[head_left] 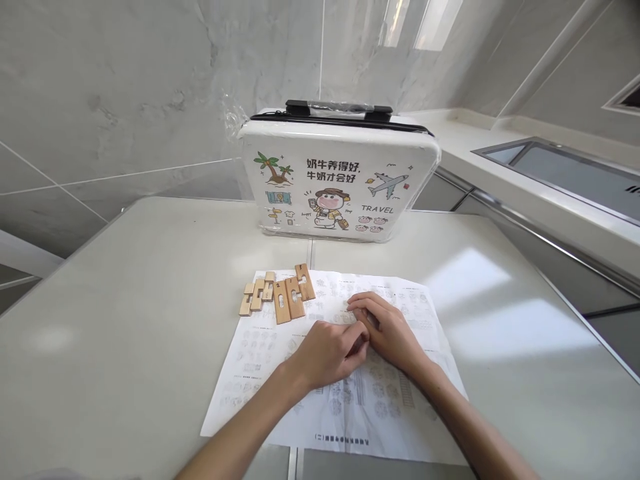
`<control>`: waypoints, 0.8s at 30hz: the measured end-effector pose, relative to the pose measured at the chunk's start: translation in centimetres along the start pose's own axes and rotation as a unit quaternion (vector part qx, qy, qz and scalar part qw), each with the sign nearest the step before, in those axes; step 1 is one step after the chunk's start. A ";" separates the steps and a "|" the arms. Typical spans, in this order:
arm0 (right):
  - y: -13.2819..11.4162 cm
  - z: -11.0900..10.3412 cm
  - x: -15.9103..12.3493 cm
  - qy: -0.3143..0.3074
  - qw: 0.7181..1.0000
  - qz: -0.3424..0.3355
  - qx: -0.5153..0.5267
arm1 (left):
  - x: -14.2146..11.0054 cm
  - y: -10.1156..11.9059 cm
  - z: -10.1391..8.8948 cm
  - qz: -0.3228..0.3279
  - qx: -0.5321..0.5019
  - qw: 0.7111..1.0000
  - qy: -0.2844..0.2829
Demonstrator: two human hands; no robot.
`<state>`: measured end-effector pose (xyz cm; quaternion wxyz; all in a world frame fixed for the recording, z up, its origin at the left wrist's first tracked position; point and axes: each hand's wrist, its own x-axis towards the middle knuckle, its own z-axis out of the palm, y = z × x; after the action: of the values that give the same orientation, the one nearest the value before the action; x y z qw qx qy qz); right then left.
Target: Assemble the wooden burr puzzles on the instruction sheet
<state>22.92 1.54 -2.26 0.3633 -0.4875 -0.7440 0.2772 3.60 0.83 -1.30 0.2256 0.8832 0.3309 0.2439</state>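
Observation:
My left hand (334, 352) rests on a printed paper sheet (320, 427), its fingers curled inward. Whatever its fingers may close on is hidden. Against its fingertips lies my right hand (393, 333), palm down with bent fingers reaching left over the paper and a gap above the thumb. No object shows in it. Notched wooden puzzle pieces stand beyond my left hand at the sheet's upper left corner. Three larger, darker ones, among them a numbered piece (281, 313), are beside three smaller pale pieces (257, 295).
A white, plastic-wrapped case (300, 143) with a black handle and cartoon travel prints stands at the back of the pale table (125, 320). Behind it rises a grey tiled wall (150, 93). A counter with an inset glass-topped panel (565, 173) runs along the right.

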 end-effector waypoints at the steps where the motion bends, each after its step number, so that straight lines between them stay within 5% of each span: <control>1: 0.0 0.0 0.0 0.000 1.000 -0.001 0.001 | 0.0 0.0 -0.2 0.004 -0.003 1.000 -0.002; 6: 0.1 0.0 0.1 0.006 1.000 -0.007 0.004 | 0.6 0.0 -3.1 0.009 -0.004 1.000 0.012; 15: 0.1 0.0 0.2 0.005 1.000 -0.001 0.006 | -2.4 -3.9 -10.7 -0.073 0.206 0.955 0.200; 19: 0.1 0.0 0.3 0.009 1.000 -0.002 0.006 | -5.2 -7.1 -12.0 -0.149 0.272 0.934 0.177; 24: 0.0 -0.1 0.4 0.006 1.000 -0.006 0.012 | -7.0 -10.0 -12.3 -0.230 0.229 0.937 0.126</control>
<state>22.92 1.91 -2.11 0.3751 -0.4804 -0.7413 0.2811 -12.94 5.70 0.71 0.0239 0.7728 0.5977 0.2120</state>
